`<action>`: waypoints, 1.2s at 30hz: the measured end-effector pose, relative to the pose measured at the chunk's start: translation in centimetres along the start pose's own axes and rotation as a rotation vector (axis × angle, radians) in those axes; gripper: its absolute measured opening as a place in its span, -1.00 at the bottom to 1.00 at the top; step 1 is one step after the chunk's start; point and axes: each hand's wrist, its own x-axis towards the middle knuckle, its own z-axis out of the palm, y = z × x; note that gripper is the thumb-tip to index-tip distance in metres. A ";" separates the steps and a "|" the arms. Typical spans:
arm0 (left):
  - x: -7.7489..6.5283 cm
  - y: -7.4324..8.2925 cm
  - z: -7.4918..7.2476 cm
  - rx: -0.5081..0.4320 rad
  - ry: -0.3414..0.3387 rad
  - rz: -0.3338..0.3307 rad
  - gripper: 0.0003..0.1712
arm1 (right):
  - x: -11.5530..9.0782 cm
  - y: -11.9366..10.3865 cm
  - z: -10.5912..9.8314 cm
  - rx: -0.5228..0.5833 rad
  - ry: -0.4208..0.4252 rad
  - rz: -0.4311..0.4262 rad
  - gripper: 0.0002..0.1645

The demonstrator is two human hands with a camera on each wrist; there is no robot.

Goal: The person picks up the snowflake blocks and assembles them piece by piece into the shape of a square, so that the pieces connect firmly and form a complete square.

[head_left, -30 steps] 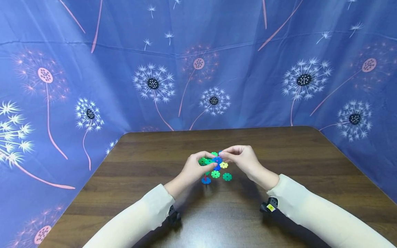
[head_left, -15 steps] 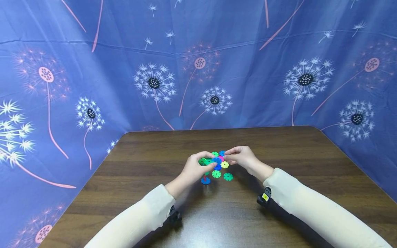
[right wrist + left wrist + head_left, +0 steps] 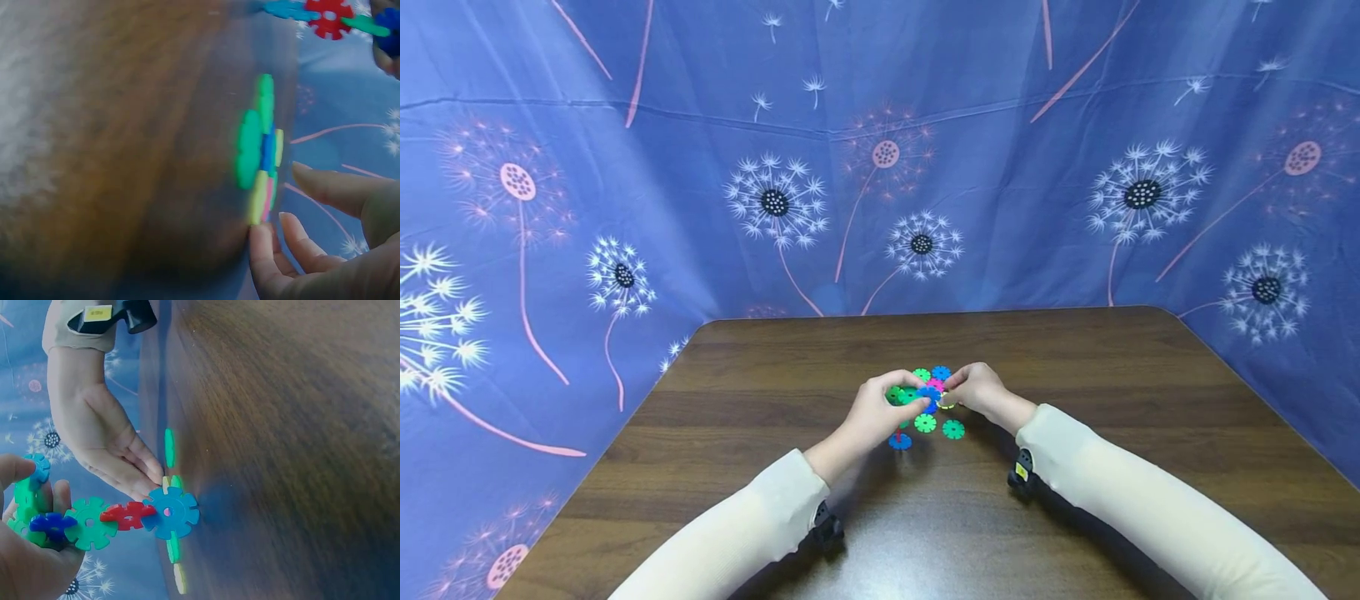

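In the head view my left hand (image 3: pixel 880 410) grips a chain of interlocking notched plastic discs between thumb and fingers. The chain's lower end carries a red disc (image 3: pixel 128 515) and a blue disc (image 3: pixel 170 512); above them come a green disc (image 3: pixel 90 523) and a dark blue one (image 3: pixel 53 525). My right hand (image 3: pixel 985 392) reaches down over loose discs on the table, its fingertips at a yellow disc (image 3: pixel 257 199). Thumb and index finger stand apart there. A pink disc (image 3: pixel 935 385) lies beside it, partly covered.
Other loose discs lie flat around the hands: a blue disc (image 3: pixel 941 372), a bright green disc (image 3: pixel 921 374), a light green disc (image 3: pixel 925 423) and a darker green disc (image 3: pixel 953 429). The brown wooden table (image 3: pixel 1075 358) ends at a blue dandelion-print curtain (image 3: pixel 1000 167).
My right hand has come away from the far blue disc and moved nearer to me, onto the yellow disc. The left hand keeps its hold on the disc chain, almost still.
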 end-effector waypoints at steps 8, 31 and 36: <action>0.1 0.0 0.1 -0.001 0.001 0.010 -0.84 | 0.7 0.2 0.8 -0.117 0.020 0.018 -0.64; -0.2 -0.6 -0.1 -0.023 0.011 -0.003 -0.81 | 0.2 0.4 0.1 -0.039 -0.090 0.013 -0.79; -0.2 -0.5 -0.2 -0.022 0.013 -0.006 -0.83 | -0.1 0.3 -0.7 0.149 -0.158 0.013 -0.84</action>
